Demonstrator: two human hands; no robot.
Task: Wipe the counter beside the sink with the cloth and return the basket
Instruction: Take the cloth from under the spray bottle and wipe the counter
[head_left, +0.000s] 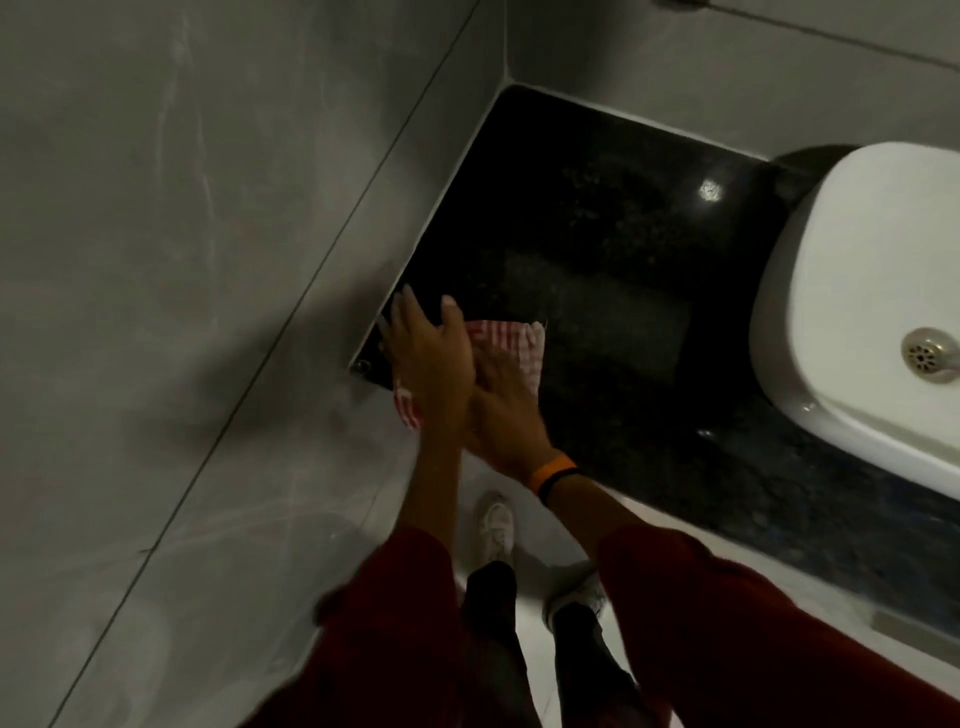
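At the near-left corner of the worktop: both hands lie flat on a red-and-white checked cloth (511, 343), pressing it onto the stone.
Worktop: a polished black speckled stone slab (613, 270), set into a corner of grey tiled walls (182, 234); a bright spot of light reflects on it near the basin.
Cloth: spread under the palms at the worktop's front left edge, touching the wall side; one part shows beyond the fingers to the right, another part hangs over the front edge below the left hand.
Left hand (426, 353): fingers spread wide and stretched forward, palm down on the cloth, gripping nothing.
Right hand (504, 405): palm down, fingers extended on the cloth, its inner edge touching or tucked just beneath the left hand; an orange band and a black band (556, 475) circle the wrist.
Sleeves: dark red fabric (727, 623) covers both forearms.
Basin: a white ceramic countertop sink with rounded corners (857, 312) stands on the right part of the worktop, well apart from the cloth; a metal drain (927, 356) shows in its bowl.
Floor: pale tiles (498, 478), with two light-coloured shoes (496, 525) below the hands.
Basket: cannot tell where it is.
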